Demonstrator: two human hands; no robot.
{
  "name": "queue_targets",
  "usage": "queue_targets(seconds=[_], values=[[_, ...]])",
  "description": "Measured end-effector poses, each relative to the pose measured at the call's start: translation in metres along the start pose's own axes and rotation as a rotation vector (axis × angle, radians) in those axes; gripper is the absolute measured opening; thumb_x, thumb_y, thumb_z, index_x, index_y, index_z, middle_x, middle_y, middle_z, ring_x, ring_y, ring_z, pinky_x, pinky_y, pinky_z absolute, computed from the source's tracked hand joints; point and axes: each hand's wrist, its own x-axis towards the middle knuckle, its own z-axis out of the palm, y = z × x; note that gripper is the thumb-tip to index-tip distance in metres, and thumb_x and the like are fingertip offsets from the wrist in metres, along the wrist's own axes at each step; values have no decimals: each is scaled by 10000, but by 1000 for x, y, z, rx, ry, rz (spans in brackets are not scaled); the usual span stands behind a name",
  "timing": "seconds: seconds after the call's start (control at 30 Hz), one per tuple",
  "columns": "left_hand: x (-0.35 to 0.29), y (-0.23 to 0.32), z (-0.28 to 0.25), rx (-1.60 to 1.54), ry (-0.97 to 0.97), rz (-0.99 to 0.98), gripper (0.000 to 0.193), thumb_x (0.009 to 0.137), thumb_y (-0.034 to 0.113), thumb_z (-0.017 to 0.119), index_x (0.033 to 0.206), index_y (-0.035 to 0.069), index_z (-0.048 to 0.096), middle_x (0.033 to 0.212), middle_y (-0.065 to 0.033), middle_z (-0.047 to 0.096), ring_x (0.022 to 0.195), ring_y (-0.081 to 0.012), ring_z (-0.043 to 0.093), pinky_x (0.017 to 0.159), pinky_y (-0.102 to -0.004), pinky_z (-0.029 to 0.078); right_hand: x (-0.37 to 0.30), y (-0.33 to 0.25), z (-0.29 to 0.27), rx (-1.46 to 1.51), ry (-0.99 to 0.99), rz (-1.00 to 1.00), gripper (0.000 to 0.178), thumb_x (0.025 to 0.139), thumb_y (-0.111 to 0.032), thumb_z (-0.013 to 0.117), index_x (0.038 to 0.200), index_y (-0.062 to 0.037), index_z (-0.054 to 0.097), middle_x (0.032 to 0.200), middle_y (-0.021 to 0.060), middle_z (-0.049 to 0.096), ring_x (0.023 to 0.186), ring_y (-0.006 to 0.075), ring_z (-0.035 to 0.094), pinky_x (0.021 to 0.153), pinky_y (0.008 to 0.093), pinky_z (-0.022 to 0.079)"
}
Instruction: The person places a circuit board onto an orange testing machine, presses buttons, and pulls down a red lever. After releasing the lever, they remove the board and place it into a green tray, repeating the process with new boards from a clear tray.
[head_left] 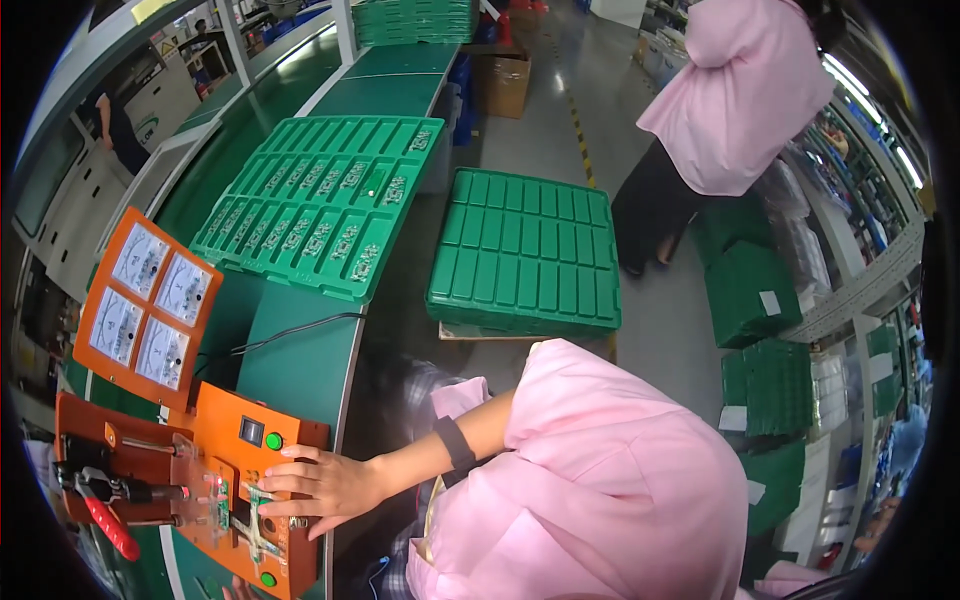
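My right hand (325,485) reaches in from the right and lies palm down over the orange test fixture (312,437), its fingers stretched toward the left. Under and beside its fingertips is a small green and silver part (258,497), partly covered; I see no clear grip on it. A clear plastic plate (190,470) and a toggle clamp with a red handle (107,525) stand left of the fingers. Of my left hand (240,590) only a few fingertips show at the lower edge, below the fixture; what they touch is hidden.
An orange panel with dial meters (207,290) stands behind the fixture. Beyond it, a green tray (300,270) bears several small circuit boards. Stacked green trays (525,240) stand to the right. A person in pink (735,100) stands in the aisle. A black cable (290,330) crosses the bench.
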Motion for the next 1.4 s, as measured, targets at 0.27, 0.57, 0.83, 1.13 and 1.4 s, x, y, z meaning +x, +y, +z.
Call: queue_targets(seconds=[0.27, 0.57, 0.83, 1.13, 1.4], values=[[18, -87, -32, -258, -45, -64, 478, 894, 339, 417, 1179, -45, 415, 1033, -193, 550, 967, -287, 534, 817, -371, 440, 2, -6, 0, 13, -16, 5, 785, 608, -504, 670, 1269, -159, 422, 1259, 104, 410, 1130, 243, 399, 971, 444, 261], [11, -54, -10, -234, -44, -115, 387, 940, 273, 344, 1131, -47, 449, 945, -149, 561, 931, -215, 532, 878, -329, 394, 5, 1, -7, -135, -45, 5, 596, 646, -565, 632, 1140, -245, 545, 1103, 11, 483, 1034, 195, 413, 904, 401, 267], [1, -22, -3, -442, -209, 50, 418, 900, 207, 427, 1245, -13, 339, 1207, -169, 425, 1161, -243, 386, 951, -344, 345, 8, 3, 2, -179, 23, 10, 534, 660, -559, 613, 1089, -243, 580, 1052, -10, 492, 1008, 161, 423, 929, 378, 244], [-1, 6, 10, -565, -229, -207, 705, 750, 21, 554, 1360, 71, 203, 1368, -154, 259, 1292, -262, 220, 1032, -348, 233, 6, 0, 1, -186, 14, 35, 567, 607, -564, 666, 1068, -244, 581, 1032, -10, 488, 1003, 180, 428, 940, 397, 224], [-5, -3, 8, -576, -263, -178, 670, 775, 67, 532, 1356, 50, 199, 1370, -160, 254, 1295, -256, 217, 1055, -347, 170, 28, -12, -37, -49, -196, 88, 501, 647, -469, 688, 1055, -193, 598, 1040, 21, 493, 1031, 212, 424, 943, 403, 237]])
